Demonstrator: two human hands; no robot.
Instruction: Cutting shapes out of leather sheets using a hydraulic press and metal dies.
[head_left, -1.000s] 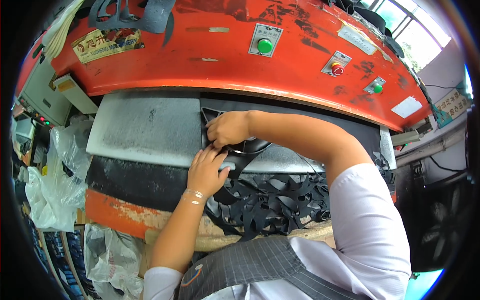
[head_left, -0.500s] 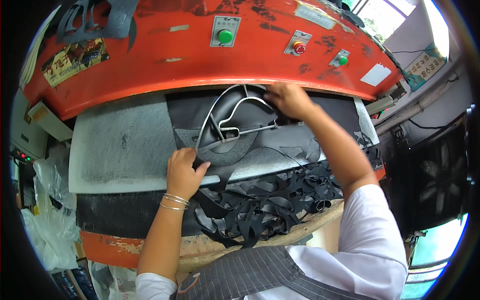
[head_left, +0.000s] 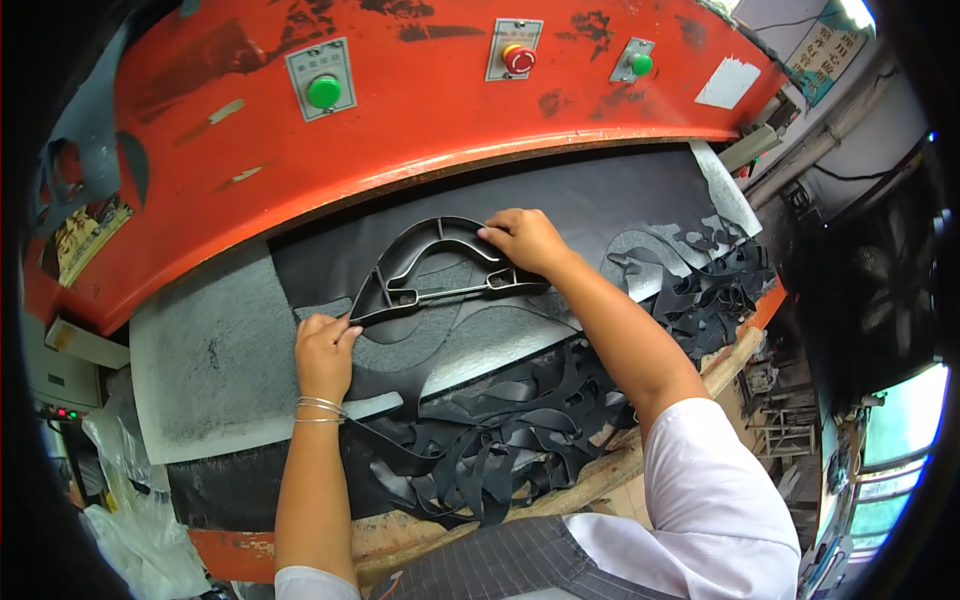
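A curved metal cutting die point(head_left: 452, 293), arched at the far side with a straight rod across its near side, lies over a black leather-like sheet point(head_left: 620, 195) and its cut-out gap. My left hand point(head_left: 324, 352) pinches the die's left tip between thumb and fingers. At the upper right of the arch, my right hand point(head_left: 528, 240) is closed on the die's rim. Under the sheet is a pale, scuffed cutting board point(head_left: 200, 350), bared at the left and through the cut-outs.
Behind the board rises the red press body point(head_left: 420, 90) with a green button point(head_left: 324, 92), a red knob point(head_left: 519, 59) and another green button point(head_left: 641, 64). Tangled black scraps point(head_left: 500, 440) heap along the near edge. Plastic bags point(head_left: 140, 540) hang at the left.
The head view has turned and shifted. The die has come away from the press's edge toward me and is turned more level across the sheet, with both hands still on it.
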